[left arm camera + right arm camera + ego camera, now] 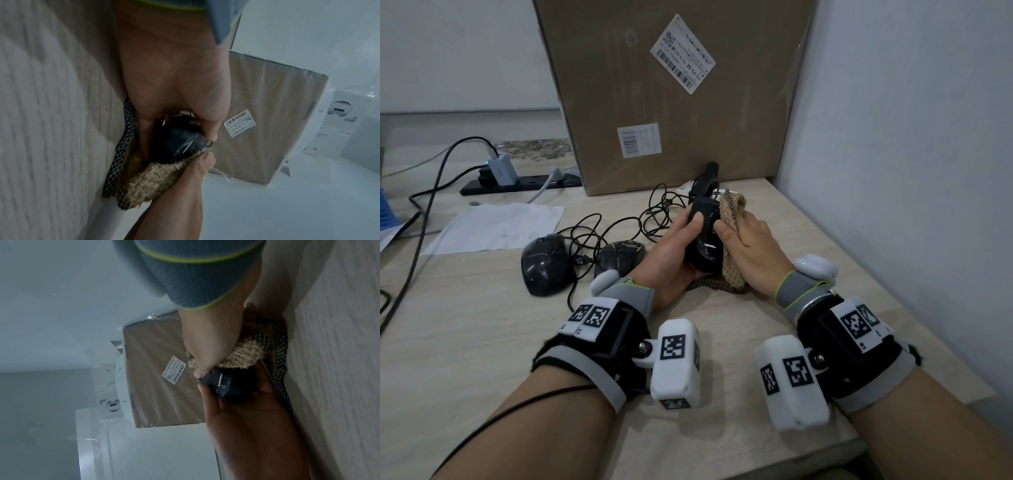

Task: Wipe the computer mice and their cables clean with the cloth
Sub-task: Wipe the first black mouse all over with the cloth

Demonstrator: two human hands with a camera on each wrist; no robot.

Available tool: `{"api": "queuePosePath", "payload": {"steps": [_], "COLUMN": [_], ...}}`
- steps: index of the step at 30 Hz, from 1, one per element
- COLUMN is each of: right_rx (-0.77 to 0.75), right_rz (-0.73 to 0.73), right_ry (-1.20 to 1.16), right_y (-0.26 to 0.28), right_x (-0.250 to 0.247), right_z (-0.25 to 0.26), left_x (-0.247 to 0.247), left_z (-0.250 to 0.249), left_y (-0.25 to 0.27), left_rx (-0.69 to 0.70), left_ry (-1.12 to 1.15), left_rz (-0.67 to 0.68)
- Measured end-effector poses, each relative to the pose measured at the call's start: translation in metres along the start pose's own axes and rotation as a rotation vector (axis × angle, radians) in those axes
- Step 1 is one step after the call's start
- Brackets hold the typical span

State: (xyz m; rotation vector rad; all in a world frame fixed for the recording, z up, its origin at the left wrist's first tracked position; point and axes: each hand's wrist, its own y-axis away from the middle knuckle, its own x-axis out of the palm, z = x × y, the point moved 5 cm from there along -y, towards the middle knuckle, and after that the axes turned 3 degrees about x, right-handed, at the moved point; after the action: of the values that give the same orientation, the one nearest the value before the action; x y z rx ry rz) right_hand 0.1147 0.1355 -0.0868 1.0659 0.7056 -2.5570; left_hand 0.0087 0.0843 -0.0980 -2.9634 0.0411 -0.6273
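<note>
Fingers of the left hand (674, 246) curl round the black mouse (703, 236), lifted near the cardboard box (671, 96); the right hand (750, 246) grips the fuzzy cloth (729, 222) against its side. Light, hard, probably slick (hold by the flanks).

Three black mice (703, 236), one tan cloth (731, 236), one cardboard box (674, 92), one power strip (517, 183).

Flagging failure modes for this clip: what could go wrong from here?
1. The black mouse held in the left hand trails into tangled black cables; lifting it further may drag the two dark mice on the desk.
2. The tan fuzzy cloth under the right hand looks to touch one side only, so the cable may go unwiped.
</note>
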Motion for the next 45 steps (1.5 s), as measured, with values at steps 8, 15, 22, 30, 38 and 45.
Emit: {"api": "queuePosePath", "payload": {"steps": [8, 15, 22, 30, 38, 45], "right_rx": [0.125, 0.049, -0.113, -0.175, -0.071, -0.048], "right_rz": [-0.116, -0.105, 0.095, 0.182, -0.013, -0.215], "right_ry": [-0.225, -0.199, -0.054, -0.042, 0.072, 0.015], "right_y": [0.003, -0.002, -0.002, 0.013, 0.005, 0.002], "right_x": [-0.016, -0.010, 0.011, 0.004, -0.005, -0.018], "right_z": [-0.001, -0.001, 0.004, 0.021, 0.012, 0.009], "left_x": [0.011, 0.004, -0.013, -0.017, -0.006, 0.008], "left_z": [0.004, 0.008, 0.007, 0.002, 0.011, 0.009], "left_y": [0.004, 0.001, -0.006, -0.008, -0.004, 0.002], "left_rx": [-0.049, -0.081, -0.046, -0.077, -0.184, -0.143], "left_ry": [-0.031, 0.065, 0.196, 0.287, 0.232, 0.096], "left_rz": [0.116, 0.062, -0.130, -0.196, -0.103, 0.023]}}
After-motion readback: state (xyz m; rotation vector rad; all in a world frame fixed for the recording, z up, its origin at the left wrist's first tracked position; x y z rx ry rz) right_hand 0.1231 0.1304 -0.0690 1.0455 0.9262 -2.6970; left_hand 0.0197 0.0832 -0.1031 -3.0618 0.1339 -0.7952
